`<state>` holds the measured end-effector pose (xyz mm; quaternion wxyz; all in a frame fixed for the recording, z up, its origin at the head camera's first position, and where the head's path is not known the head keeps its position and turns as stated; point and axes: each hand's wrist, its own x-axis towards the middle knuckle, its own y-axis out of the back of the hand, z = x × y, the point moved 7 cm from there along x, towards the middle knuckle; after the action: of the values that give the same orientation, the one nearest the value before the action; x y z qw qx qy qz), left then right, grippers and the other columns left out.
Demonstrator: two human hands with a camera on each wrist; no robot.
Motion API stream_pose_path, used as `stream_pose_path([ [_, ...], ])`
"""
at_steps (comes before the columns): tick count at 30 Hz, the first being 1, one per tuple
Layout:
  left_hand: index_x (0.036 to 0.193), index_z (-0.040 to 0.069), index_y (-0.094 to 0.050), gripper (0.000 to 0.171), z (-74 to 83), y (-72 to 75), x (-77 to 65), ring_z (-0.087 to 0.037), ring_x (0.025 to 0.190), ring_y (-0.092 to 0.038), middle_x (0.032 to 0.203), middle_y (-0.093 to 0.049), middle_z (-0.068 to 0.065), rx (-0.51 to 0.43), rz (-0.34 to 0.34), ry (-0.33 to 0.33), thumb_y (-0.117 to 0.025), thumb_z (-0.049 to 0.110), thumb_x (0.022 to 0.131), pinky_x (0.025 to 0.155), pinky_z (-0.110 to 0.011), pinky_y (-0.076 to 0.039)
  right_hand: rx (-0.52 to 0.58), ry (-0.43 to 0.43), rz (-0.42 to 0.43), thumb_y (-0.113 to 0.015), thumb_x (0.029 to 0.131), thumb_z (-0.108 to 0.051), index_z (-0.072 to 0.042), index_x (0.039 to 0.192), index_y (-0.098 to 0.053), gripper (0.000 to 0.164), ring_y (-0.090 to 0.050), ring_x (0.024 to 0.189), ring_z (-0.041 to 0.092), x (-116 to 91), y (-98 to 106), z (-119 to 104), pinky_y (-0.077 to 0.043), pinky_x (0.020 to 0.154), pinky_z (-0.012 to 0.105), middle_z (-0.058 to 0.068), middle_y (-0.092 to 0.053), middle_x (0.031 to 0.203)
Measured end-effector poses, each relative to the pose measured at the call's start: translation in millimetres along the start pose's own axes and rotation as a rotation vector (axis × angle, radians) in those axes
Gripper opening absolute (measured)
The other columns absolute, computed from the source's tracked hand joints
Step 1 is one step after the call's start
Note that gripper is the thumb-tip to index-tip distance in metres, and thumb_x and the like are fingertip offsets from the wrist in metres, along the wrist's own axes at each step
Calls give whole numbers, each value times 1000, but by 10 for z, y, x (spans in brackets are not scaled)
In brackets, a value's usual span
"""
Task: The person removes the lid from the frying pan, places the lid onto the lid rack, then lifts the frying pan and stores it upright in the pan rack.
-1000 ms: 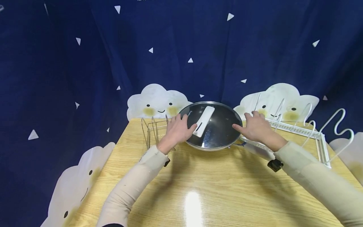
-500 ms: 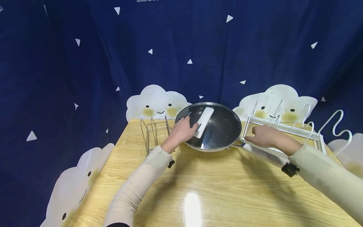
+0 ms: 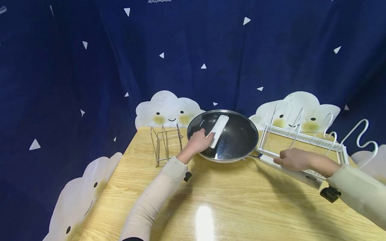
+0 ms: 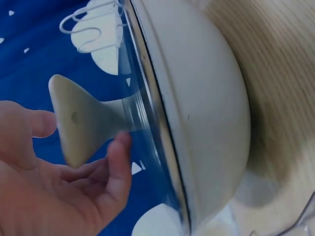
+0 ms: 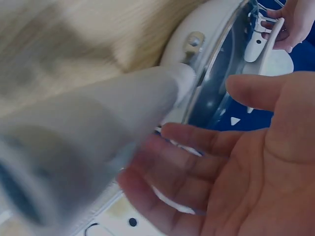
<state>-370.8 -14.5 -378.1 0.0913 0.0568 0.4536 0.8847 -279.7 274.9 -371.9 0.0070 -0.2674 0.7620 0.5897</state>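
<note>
A pale wok (image 4: 216, 113) stands on the table under a dark glass lid (image 3: 238, 134) with a white upright handle (image 3: 218, 130). My left hand (image 3: 199, 141) is at the lid handle's near end; in the left wrist view its fingers (image 4: 118, 157) curl round the handle's lower side, and the thumb meets its edge. The wok's long white handle (image 3: 291, 172) points right and toward me. Over it is my right hand (image 3: 297, 159); in the right wrist view its fingers (image 5: 197, 147) are spread and loosely bent beside the handle, not wrapped round it.
A wire rack (image 3: 166, 144) stands left of the wok. To the right is a white rack (image 3: 307, 137) with tall curved dividers, partly behind the wok handle and my right arm. A blue curtain (image 3: 193, 50) hangs behind the wooden table (image 3: 235, 197).
My right hand has moved from beside the lid rightward and down to the wok's handle. My left hand has moved right from the lid's left rim onto the lid handle.
</note>
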Motion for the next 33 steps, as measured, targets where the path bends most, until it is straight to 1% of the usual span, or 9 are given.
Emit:
stream_pose_path([
  [4, 131, -1, -48, 62, -40, -77, 36, -34, 114, -54, 126, -55, -20, -53, -22, 24, -39, 49, 97, 91, -43, -45, 0, -2, -1, -42, 99, -26, 12, 104, -58, 41, -56, 73, 18, -47, -56, 113, -47, 67, 40, 10, -62, 88],
  [8, 131, 1, -48, 60, -57, -142, 51, -27, 84, -66, 105, -63, -17, -157, -44, 45, -40, 49, 96, 74, -35, -52, 20, -3, -1, -42, 100, -24, 12, 106, -58, 39, -57, 76, 21, -110, -85, 198, -48, 68, 42, 14, -62, 91],
  [11, 129, -1, -48, 56, -64, -182, 65, -22, 61, -64, 90, -61, -15, -302, -45, 67, -44, 45, 97, 57, -30, -54, 72, -12, -11, -42, 101, -24, 5, 103, -61, 35, -54, 71, 17, -165, -126, 276, -45, 64, 37, 7, -59, 85],
  [12, 125, -1, -50, 53, -67, -196, 72, -20, 59, -63, 88, -59, -14, -353, -44, 72, -45, 43, 97, 54, -29, -54, 91, -18, -17, -42, 101, -25, 3, 103, -61, 34, -54, 71, 17, -185, -143, 307, -45, 64, 36, 6, -58, 84],
  [16, 110, -2, -55, 43, -97, -258, 111, -17, 60, -58, 85, -56, -14, -558, -59, 110, -48, 39, 97, 49, -27, -53, 206, -34, -34, -42, 101, -23, -4, 99, -61, 27, -53, 63, 14, -259, -225, 421, -44, 57, 30, 1, -54, 74],
  [20, 103, -1, -57, 40, -146, -323, 156, -17, 61, -56, 81, -55, -11, -708, -98, 144, -49, 38, 96, 48, -25, -52, 328, -56, -40, -42, 101, -23, 1, 104, -59, 30, -56, 63, 16, -303, -299, 513, -47, 55, 28, 3, -54, 72],
  [24, 111, -3, -56, 44, -175, -363, 187, -17, 63, -56, 81, -55, -10, -788, -138, 163, -50, 38, 95, 50, -24, -52, 445, -50, -50, -41, 102, -25, 5, 107, -56, 35, -56, 63, 18, -324, -358, 560, -48, 54, 29, 6, -54, 74],
  [29, 120, -3, -52, 48, -178, -410, 217, -18, 64, -59, 80, -57, -10, -852, -198, 187, -49, 38, 96, 52, -24, -52, 631, -16, -113, -34, 104, -27, 3, 105, -52, 35, -55, 55, 17, -345, -456, 582, -48, 47, 30, 8, -53, 70],
  [33, 116, -3, -54, 47, -148, -453, 233, -17, 62, -63, 79, -62, -10, -937, -272, 197, -45, 39, 98, 51, -25, -51, 662, -18, -120, -31, 104, -31, 0, 104, -50, 36, -54, 51, 16, -355, -497, 606, -48, 44, 29, 9, -53, 70],
])
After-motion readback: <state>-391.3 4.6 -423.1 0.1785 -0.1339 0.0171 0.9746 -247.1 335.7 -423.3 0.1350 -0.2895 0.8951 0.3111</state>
